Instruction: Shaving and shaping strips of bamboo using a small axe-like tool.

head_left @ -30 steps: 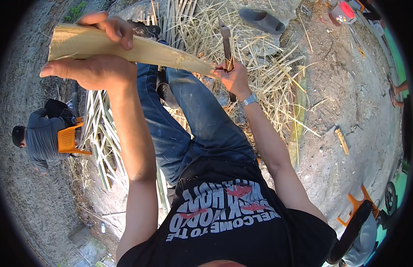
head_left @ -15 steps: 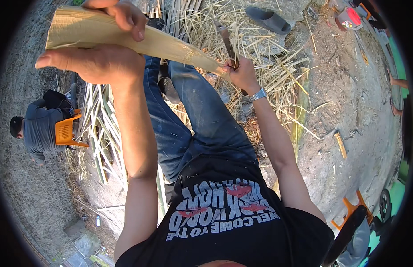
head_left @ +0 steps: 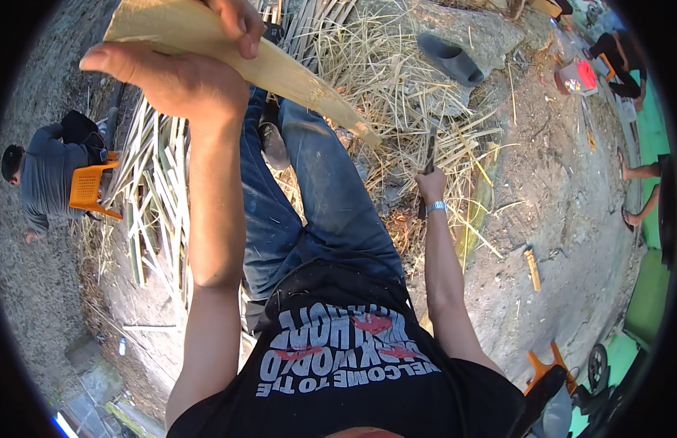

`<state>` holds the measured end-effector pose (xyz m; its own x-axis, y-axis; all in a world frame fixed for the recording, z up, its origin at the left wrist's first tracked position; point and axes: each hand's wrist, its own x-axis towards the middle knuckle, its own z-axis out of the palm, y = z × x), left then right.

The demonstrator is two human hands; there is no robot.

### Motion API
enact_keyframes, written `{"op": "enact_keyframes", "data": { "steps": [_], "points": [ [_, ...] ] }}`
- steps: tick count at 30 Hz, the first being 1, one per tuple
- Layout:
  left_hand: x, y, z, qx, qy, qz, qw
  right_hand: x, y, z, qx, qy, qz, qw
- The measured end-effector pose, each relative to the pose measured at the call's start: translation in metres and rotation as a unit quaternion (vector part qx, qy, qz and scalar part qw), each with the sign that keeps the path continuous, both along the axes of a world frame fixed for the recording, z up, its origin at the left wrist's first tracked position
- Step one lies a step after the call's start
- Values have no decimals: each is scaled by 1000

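Note:
A broad, pale split-bamboo piece [head_left: 302, 84] slants across the upper left, its narrow end pointing down to the right. My left hand [head_left: 192, 84] is wrapped round its wide end, palm below and fingers over the upper edge. Low on the right, my right hand [head_left: 430, 184] grips a dark-bladed knife [head_left: 431, 144], blade pointing away from me. A gap lies between the knife and the bamboo. Part of the knife's handle is hidden in the fist, and the far edge of the wide end leaves the picture.
Loose bamboo shavings [head_left: 397, 66] spread beyond my legs, near a grey slipper [head_left: 450, 58]. Long bamboo strips [head_left: 160, 182] are heaped at left. A person sits on an orange chair [head_left: 90, 186] farther left. A red-and-white bucket [head_left: 578, 76] stands far right; other people are beside it.
My right hand and the knife have come off the narrow end of the bamboo, moving right and nearer to me. My left hand keeps its grip, slightly higher in view.

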<state>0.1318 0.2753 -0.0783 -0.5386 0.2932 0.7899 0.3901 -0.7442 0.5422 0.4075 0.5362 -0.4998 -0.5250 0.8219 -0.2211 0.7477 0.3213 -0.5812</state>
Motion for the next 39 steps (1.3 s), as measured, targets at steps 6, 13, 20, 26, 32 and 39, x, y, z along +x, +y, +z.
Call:
{"op": "enact_keyframes", "data": {
  "steps": [6, 13, 20, 26, 32, 39],
  "points": [
    [45, 15, 27, -78, 56, 150, 984, -16, -35, 108, -176, 254, -68, 949],
    [21, 22, 13, 27, 17, -83, 996, -84, -66, 184, -204, 437, 64, 873],
    [20, 1, 9, -57, -19, 55, 997, -110, -90, 209, -67, 391, 144, 906],
    [22, 2, 9, -54, -36, 47, 997, -117, -85, 206, -32, 413, 179, 892],
    [19, 3, 10, -26, -31, 38, 998, -111, -70, 216, -10, 351, 172, 920],
    [6, -7, 3, -35, -13, 60, 998, -91, -71, 207, -11, 356, 144, 923]
  ]
}}
